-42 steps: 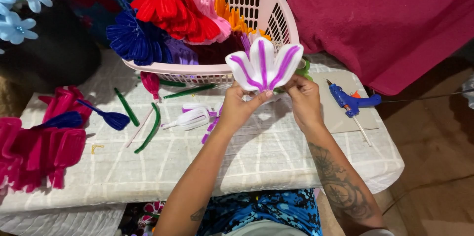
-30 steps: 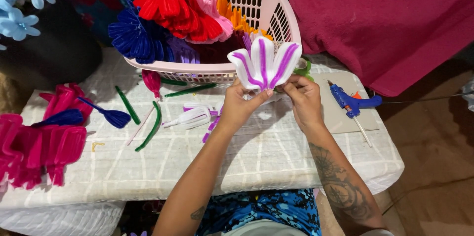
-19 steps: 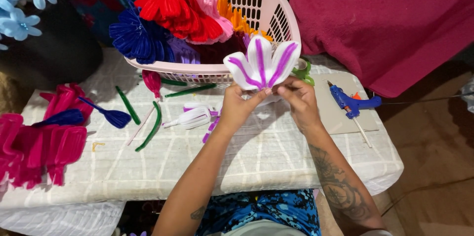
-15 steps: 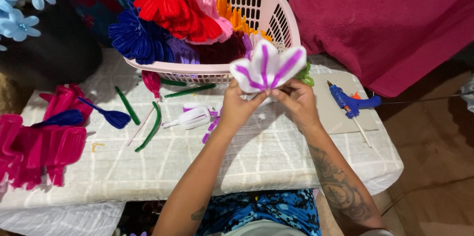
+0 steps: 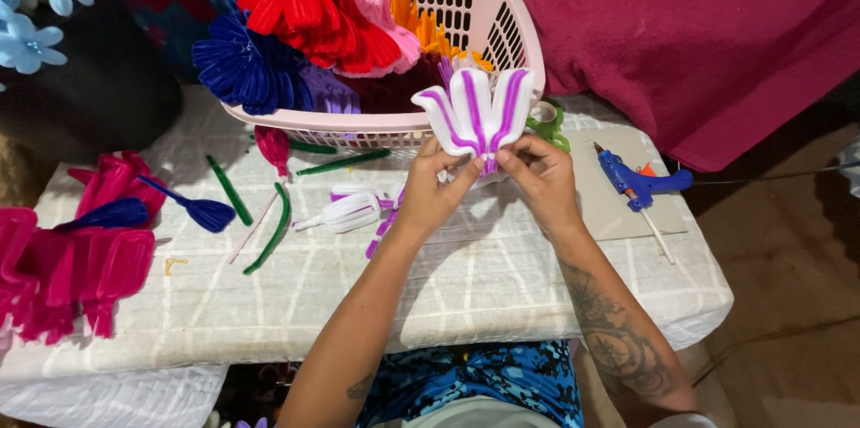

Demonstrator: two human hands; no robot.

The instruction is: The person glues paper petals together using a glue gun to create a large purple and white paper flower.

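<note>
Both hands hold a white craft flower with purple stripes (image 5: pixel 477 112) by its base, above the table's far side. My left hand (image 5: pixel 432 190) pinches the base from the left; my right hand (image 5: pixel 537 175) pinches it from the right. The petals fan upward in front of the pink plastic basket (image 5: pixel 511 25). On the cloth just left of my left hand lie more white and purple petal pieces (image 5: pixel 351 209).
The basket holds red, blue, pink and orange craft flowers (image 5: pixel 309 11). Green stems (image 5: pixel 273 229) and a blue petal (image 5: pixel 202 211) lie on the white checked cloth (image 5: pixel 269 302). Magenta petals (image 5: pixel 76 258) pile at left. A blue glue gun (image 5: pixel 638 184) rests at right beside green tape (image 5: pixel 546 119).
The flower has been turned and shifted slightly in my hands, its petals now fanned more upright. Both hands stay at its base.
</note>
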